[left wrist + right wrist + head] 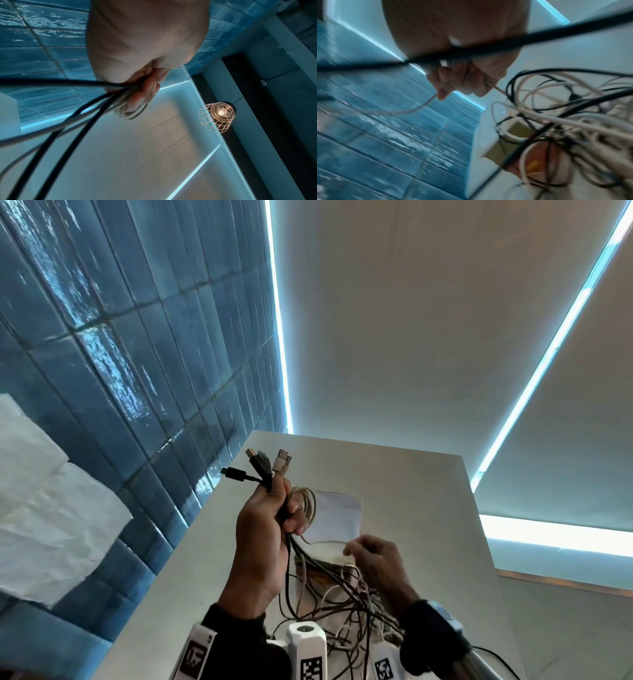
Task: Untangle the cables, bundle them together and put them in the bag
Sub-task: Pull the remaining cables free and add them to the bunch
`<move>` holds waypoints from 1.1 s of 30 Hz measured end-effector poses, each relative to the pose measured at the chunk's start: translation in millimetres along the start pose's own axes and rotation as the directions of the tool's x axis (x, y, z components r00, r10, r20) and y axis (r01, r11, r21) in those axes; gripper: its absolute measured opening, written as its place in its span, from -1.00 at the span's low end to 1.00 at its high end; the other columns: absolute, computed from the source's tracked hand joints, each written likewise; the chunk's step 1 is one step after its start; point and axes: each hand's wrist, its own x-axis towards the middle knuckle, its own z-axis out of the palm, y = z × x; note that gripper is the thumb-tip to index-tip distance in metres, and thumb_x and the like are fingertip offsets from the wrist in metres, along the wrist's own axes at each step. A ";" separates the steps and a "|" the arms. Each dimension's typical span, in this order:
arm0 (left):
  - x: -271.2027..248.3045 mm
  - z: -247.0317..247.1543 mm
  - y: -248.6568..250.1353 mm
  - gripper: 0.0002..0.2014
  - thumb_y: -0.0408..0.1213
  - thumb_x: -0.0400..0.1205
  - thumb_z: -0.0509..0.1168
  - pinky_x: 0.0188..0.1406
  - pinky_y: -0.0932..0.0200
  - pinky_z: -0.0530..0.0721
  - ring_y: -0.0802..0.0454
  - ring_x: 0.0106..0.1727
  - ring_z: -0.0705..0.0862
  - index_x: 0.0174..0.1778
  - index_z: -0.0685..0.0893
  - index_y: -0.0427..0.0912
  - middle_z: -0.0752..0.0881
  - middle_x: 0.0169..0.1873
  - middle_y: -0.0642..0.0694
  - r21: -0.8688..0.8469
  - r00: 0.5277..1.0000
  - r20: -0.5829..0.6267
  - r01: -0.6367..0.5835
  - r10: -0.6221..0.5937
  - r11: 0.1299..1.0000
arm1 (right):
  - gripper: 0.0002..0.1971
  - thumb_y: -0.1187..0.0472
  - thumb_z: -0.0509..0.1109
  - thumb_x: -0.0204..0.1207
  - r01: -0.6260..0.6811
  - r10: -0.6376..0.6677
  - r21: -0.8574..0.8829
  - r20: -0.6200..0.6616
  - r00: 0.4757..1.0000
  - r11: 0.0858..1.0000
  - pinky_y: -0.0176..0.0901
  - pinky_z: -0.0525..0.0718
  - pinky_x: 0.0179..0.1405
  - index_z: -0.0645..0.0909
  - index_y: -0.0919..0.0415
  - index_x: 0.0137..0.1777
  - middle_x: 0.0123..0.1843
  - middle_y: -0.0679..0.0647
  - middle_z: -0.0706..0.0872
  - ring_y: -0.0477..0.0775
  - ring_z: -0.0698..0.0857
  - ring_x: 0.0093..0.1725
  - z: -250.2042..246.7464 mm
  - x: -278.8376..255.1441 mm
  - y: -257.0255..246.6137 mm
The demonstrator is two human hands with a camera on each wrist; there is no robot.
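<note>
While the tiled wall (102,344) fills the far left, the left hand (263,535) has its fingers (297,520) curled tight around a gathered bunch of cable ends (265,465), and 4 plugs fan out just above the fist, black ones and 1 pale USB. Keeping them upright and together looks like the point: those ends are sorted, and the grip stops them sliding back. A beige coil (306,501) loops just beyond the fingertips, pinned by the same grip. From under the fist, the leads drop toward the tangle (349,607), heaped below and between both hands on the table (428,508). Over to the right hand (375,559): thumb and fingers pinch 1 thin pale cable (419,108), teasing it out, I'd say, so it can join the bunch. Beyond its fingertips lies a white bag (339,513), flat on the table and so far without cables.
</note>
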 end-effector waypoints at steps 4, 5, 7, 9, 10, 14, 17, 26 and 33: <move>0.4 0.1 -4.4 -0.70 -0.22 0.77 0.05 -0.46 0.17 0.26 0.10 -0.55 0.25 -0.25 0.52 -0.19 0.36 -0.46 -0.05 0.034 1.000 -0.015 0.020 -0.019 0.999 | -0.87 0.34 0.42 0.55 0.154 -0.150 0.212 -0.033 0.988 0.965 -0.31 0.12 -0.62 0.66 0.38 -0.21 -0.54 -0.03 0.35 -0.07 0.19 -0.57 2.6 1.1 -39.9; -0.5 1.6 -6.6 -0.71 -0.23 0.77 0.05 -0.46 0.17 0.27 0.09 -0.55 0.27 -0.23 0.55 -0.13 0.38 -0.47 -0.06 0.056 1.000 -0.016 0.024 -0.023 0.998 | -0.86 0.32 0.44 0.53 0.190 -0.190 0.252 -0.024 0.981 0.949 -0.28 0.10 -0.61 0.63 0.42 -0.18 -0.52 0.02 0.34 -0.05 0.17 -0.55 4.3 -1.2 -50.0; -1.6 4.9 -8.9 -0.74 -0.22 0.77 0.06 -0.45 0.15 0.32 0.05 -0.52 0.36 -0.16 0.57 -0.12 0.46 -0.50 -0.06 0.116 0.999 -0.029 0.028 -0.025 0.993 | -0.84 0.28 0.44 0.48 0.254 -0.271 0.297 0.018 0.962 0.920 -0.29 0.12 -0.60 0.62 0.42 -0.16 -0.48 0.11 0.33 -0.04 0.19 -0.52 7.1 -6.4 -64.9; -0.4 6.3 -10.7 -0.77 -0.21 0.78 0.06 -0.37 0.10 0.41 0.00 -0.47 0.49 -0.13 0.53 -0.15 0.58 -0.50 -0.08 0.159 0.998 -0.056 0.049 -0.040 0.986 | -0.90 0.28 0.43 0.48 0.306 -0.343 0.310 0.071 0.937 0.900 -0.33 0.22 -0.60 0.66 0.34 -0.17 -0.44 0.16 0.38 -0.05 0.24 -0.51 10.0 -13.6 -73.3; 0.6 6.8 -11.4 -0.77 -0.20 0.78 0.06 -0.29 0.05 0.46 -0.01 -0.44 0.57 -0.13 0.53 -0.17 0.64 -0.47 -0.12 0.171 0.996 -0.068 0.065 -0.054 0.983 | -0.92 0.30 0.42 0.48 0.320 -0.366 0.316 0.097 0.925 0.893 -0.36 0.26 -0.58 0.67 0.33 -0.18 -0.43 0.18 0.40 -0.06 0.27 -0.51 10.7 -16.6 -73.8; 1.2 9.7 -13.0 -0.76 -0.20 0.76 0.05 -0.15 0.00 0.52 -0.02 -0.38 0.69 -0.13 0.56 -0.17 0.75 -0.41 -0.17 0.133 0.991 -0.043 0.134 -0.129 0.982 | -0.92 0.35 0.41 0.46 0.312 -0.387 0.317 0.211 0.897 0.896 -0.37 0.37 -0.50 0.68 0.38 -0.19 -0.46 0.03 0.51 -0.10 0.37 -0.48 9.9 -26.6 -68.7; 0.3 9.3 -9.0 -0.74 -0.19 0.73 0.09 -0.19 0.05 0.65 -0.08 -0.32 0.70 -0.20 0.54 -0.23 0.71 -0.36 -0.24 -0.067 0.979 0.023 0.202 -0.201 0.977 | -0.93 0.33 0.42 0.44 0.253 -0.329 0.270 0.287 0.900 0.929 -0.34 0.41 -0.45 0.71 0.34 -0.19 -0.43 0.02 0.60 -0.11 0.45 -0.46 6.9 -28.7 -60.1; 0.7 6.4 -0.1 -0.82 -0.17 0.64 0.13 -0.28 0.08 0.40 0.04 -0.52 0.41 -0.23 0.46 -0.15 0.54 -0.46 -0.11 -0.158 0.990 0.108 0.103 -0.087 0.982 | -0.73 0.09 0.43 0.52 0.135 -0.157 0.100 0.269 0.950 0.986 -0.27 0.37 -0.41 0.65 0.25 -0.32 -0.43 0.06 0.53 0.01 0.43 -0.39 -1.5 -15.1 -6.7; 2.4 0.2 -1.1 -0.76 -0.20 0.72 0.07 -0.40 0.13 0.30 0.08 -0.53 0.25 -0.25 0.46 -0.15 0.44 -0.48 -0.06 -0.084 0.996 0.070 0.070 -0.064 0.994 | -0.74 0.09 0.41 0.54 0.058 -0.054 -0.011 0.240 0.969 0.998 -0.26 0.38 -0.36 0.68 0.23 -0.31 -0.38 0.09 0.54 0.02 0.45 -0.33 -3.3 -4.7 32.9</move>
